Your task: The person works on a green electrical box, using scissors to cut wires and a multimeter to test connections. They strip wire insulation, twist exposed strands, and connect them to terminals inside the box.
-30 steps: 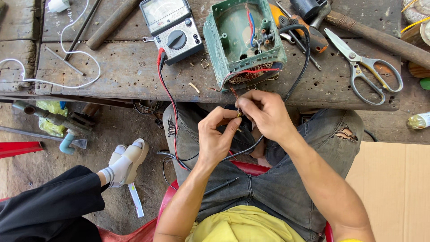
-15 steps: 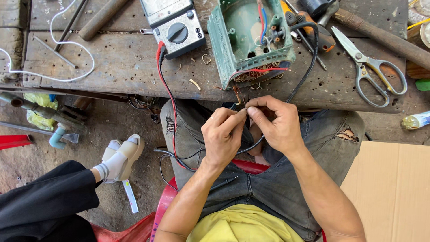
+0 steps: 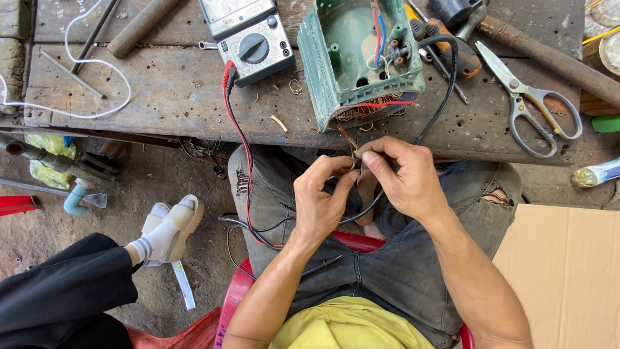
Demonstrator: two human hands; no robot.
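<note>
Copper-coloured wire ends (image 3: 354,157), trailing from the open green metal motor housing (image 3: 361,58) just above the hands, were pinched between left hand (image 3: 320,200) and right hand (image 3: 403,181), which had drawn closer together than a second earlier, suggesting twisting was underway.

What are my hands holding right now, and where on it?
Both hands, left hand and right hand, pinch the bare end of a thin wire leading from the green motor housing.
</note>
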